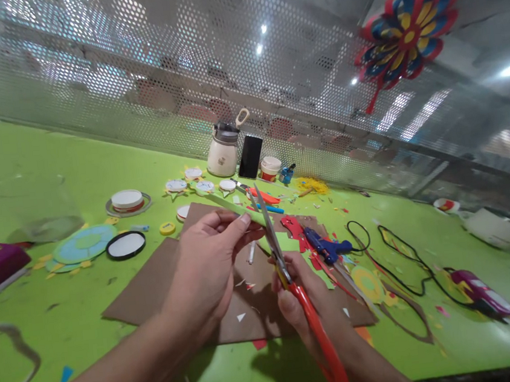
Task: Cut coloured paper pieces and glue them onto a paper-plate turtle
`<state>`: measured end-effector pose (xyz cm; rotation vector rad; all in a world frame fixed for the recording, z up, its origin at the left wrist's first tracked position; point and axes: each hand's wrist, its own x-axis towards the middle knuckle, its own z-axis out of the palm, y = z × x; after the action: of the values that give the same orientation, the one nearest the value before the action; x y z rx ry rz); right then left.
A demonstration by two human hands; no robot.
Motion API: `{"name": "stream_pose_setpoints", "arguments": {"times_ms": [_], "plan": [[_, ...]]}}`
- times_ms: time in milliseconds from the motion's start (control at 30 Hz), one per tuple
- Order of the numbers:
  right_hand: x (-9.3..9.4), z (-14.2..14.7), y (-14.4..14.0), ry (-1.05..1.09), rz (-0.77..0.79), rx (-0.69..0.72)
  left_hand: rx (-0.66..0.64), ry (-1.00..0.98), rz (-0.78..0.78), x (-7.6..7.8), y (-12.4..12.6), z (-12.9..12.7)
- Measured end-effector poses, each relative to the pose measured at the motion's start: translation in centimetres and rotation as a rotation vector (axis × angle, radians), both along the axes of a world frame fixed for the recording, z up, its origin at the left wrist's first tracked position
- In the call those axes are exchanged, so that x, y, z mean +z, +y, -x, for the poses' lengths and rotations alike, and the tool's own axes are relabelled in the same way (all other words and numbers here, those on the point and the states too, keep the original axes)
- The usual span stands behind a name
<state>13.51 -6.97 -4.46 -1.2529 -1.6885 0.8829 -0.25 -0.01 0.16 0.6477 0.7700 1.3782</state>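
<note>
My left hand [216, 253] pinches a narrow strip of light green paper [233, 205] between thumb and fingers. In my right hand [306, 295] is a pair of scissors [312, 325] with red handles, its blades parted and pointing up and away from me. The end of the strip lies at the blades; whether they touch it I cannot tell. Both hands are above a brown cardboard sheet [155, 280] strewn with paper scraps. More light green paper [291, 242] lies behind the scissors on the cardboard.
A blue glue gun [327, 245] with a black cord lies to the right, by red paper cutouts [291, 226]. At the back stand a cream jug [222, 152], a phone [250, 157] and a white tub [271, 168]. A turtle-shaped paper craft [85, 245] and a black-rimmed lid [126, 245] lie left.
</note>
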Motion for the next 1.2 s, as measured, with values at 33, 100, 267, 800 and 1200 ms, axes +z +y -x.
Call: {"name": "stream_pose_setpoints", "arguments": {"times_ms": [33, 100, 267, 800, 1200], "plan": [[0.02, 0.03, 0.02, -0.002, 0.004, 0.000, 0.001, 0.001, 0.003, 0.01, 0.01, 0.00], [0.05, 0.08, 0.08, -0.010, 0.007, 0.003, -0.001, -0.001, 0.002, -0.02, 0.03, 0.01], [0.06, 0.06, 0.15, -0.018, 0.008, -0.002, 0.002, 0.002, 0.006, -0.16, 0.04, 0.02], [-0.02, 0.16, 0.18, -0.068, -0.021, -0.049, -0.009, 0.002, -0.021, -0.20, 0.16, 0.08], [0.15, 0.12, 0.05, -0.082, -0.060, -0.036, -0.022, 0.012, -0.027, -0.25, 0.18, 0.07]]}}
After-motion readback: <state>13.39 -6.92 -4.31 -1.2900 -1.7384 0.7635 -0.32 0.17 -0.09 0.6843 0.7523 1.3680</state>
